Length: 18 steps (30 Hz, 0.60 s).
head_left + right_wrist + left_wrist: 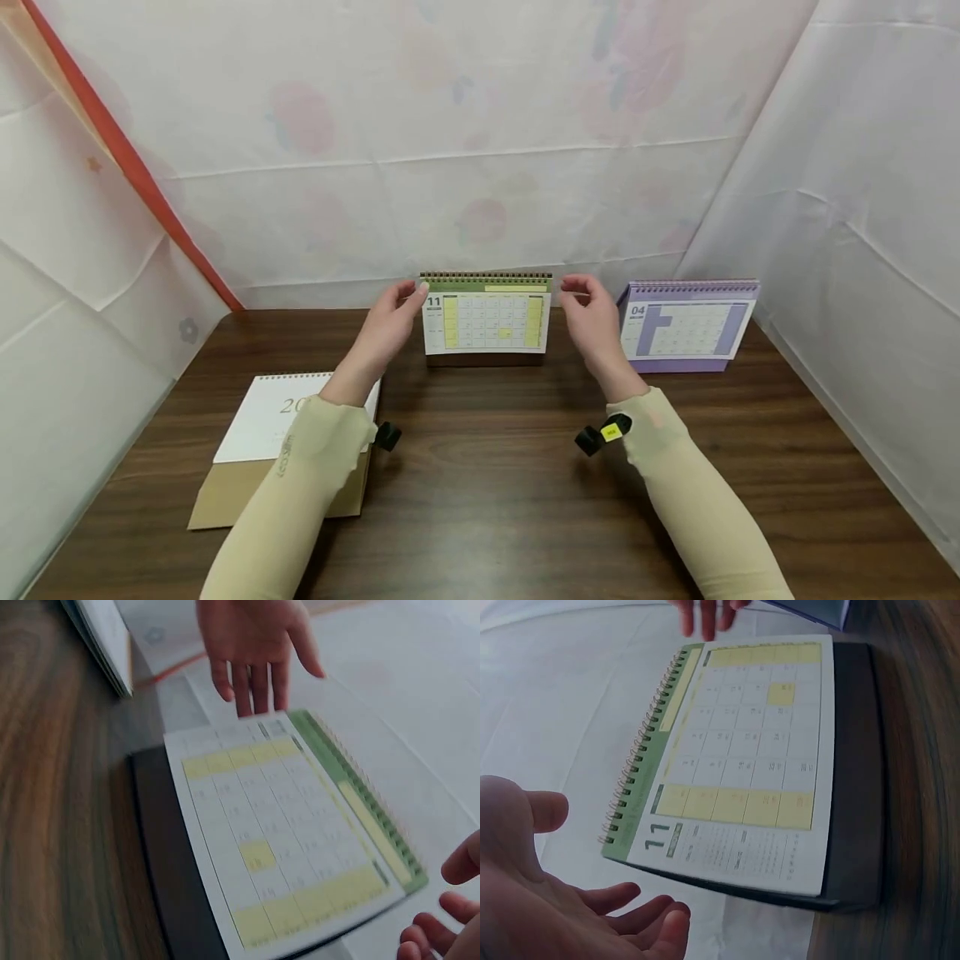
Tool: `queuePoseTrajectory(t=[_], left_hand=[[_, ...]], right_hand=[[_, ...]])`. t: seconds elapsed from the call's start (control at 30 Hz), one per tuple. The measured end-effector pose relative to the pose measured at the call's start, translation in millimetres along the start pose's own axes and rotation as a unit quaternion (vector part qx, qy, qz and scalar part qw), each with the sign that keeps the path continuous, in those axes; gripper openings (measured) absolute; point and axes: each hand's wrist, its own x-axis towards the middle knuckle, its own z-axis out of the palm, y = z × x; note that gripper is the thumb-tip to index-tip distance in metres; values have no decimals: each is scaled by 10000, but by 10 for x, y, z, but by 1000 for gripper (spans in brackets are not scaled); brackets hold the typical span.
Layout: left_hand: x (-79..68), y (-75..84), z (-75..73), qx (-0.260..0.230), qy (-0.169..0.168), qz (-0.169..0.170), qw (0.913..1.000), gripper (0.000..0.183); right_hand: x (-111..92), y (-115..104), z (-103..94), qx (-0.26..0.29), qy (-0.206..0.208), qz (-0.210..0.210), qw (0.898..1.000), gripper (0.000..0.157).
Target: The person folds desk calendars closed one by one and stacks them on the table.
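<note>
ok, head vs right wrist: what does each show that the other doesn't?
Only head: the purple spiral-bound paper desk calendar, the long beige fabric sleeves, and the small black wrist-worn devices.

Only right wrist: the palm side of the bare left hand, its four fingers extended and thumb apart.

Both: the green, yellow and white spiral-bound paper desk calendar on its dark base, the bare right hand, the brown wood-grain table, and the white fabric backdrop.

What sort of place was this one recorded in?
Probably a makeshift recording booth, though the wider room is out of view: pale printed sheets enclose a wood-grain table on three sides, desk calendars are set out across it, and the person wears small black devices at both wrists.
</note>
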Motion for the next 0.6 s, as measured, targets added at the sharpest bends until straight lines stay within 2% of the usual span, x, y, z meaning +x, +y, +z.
queuePoseTrajectory(t=[0.17,0.3,0.4,0.6], left_hand=[[31,-12,42,-139,-80,-168,9997,81],[23,-48,73,-47,-130,-141,9998,83],[34,-55,101,-21,-198,-109,9997,84],[31,-31,118,17,-332,-49,9994,87]], right_hand=[[82,93,-8,121,-446,604,9971,39],[87,133,18,-108,-924,924,9914,48],[98,145,18,-234,-1154,987,9881,53],[125,145,2,-71,-1242,912,9880,55]])
